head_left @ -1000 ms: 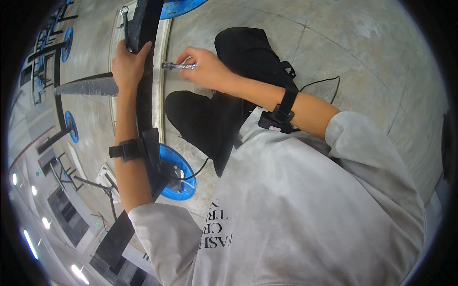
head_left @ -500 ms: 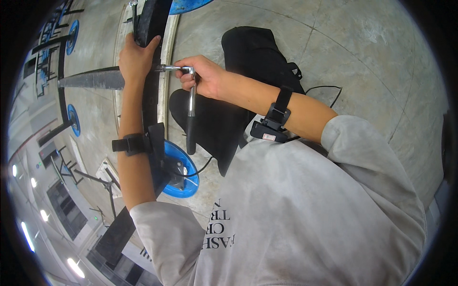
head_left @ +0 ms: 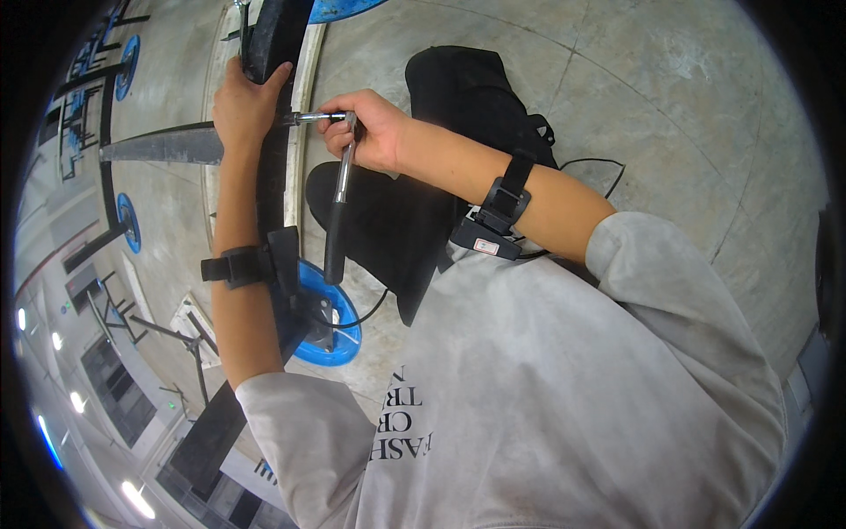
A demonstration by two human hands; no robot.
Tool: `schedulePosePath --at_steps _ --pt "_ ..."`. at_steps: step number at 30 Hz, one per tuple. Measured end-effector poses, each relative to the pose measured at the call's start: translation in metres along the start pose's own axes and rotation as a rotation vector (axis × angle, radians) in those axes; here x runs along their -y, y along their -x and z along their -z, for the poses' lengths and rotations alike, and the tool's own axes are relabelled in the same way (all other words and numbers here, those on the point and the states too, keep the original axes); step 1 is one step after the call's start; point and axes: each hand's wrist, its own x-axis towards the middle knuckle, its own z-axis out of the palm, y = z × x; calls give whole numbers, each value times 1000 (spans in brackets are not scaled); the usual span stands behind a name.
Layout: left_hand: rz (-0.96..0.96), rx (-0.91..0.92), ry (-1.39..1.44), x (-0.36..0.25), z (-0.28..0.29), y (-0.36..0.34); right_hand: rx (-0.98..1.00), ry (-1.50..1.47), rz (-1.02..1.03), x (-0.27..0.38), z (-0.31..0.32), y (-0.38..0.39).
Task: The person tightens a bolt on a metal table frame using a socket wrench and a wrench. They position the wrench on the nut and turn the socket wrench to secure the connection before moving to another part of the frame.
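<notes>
My left hand (head_left: 247,110) is closed round a black metal beam (head_left: 273,198) and a spanner (head_left: 242,26) standing along the beam's left side, near the top. My right hand (head_left: 370,128) grips a chrome socket wrench (head_left: 342,172) at the joint of its extension and handle. The wrench's socket end meets the beam's right side just below my left hand; whether it sits on a bolt is too small to tell. The black-gripped handle hangs toward my body. A tapered crossbar (head_left: 159,145) runs left from the beam.
A blue round base (head_left: 339,348) is at the beam's lower end, another at the top edge. A pale strip (head_left: 308,70) lies beneath the beam on the concrete floor (head_left: 679,115). More black frames with blue bases (head_left: 128,225) stand to the left; my black-clad legs (head_left: 449,84) are beside the beam.
My right hand has brought the wrench up to the beam, and its handle has swung into view pointing toward my body. My left hand keeps its grip, shifted slightly upward in view.
</notes>
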Motion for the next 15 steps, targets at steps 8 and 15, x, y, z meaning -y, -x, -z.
schedulePosePath --at_steps 8,15 --pt "-6 -2 -18 1 -2 -1 -3 -73 -56 -12 -4 2" --pt "-1 -24 -15 -1 0 1 10 -136 -28 -17 -1 1"
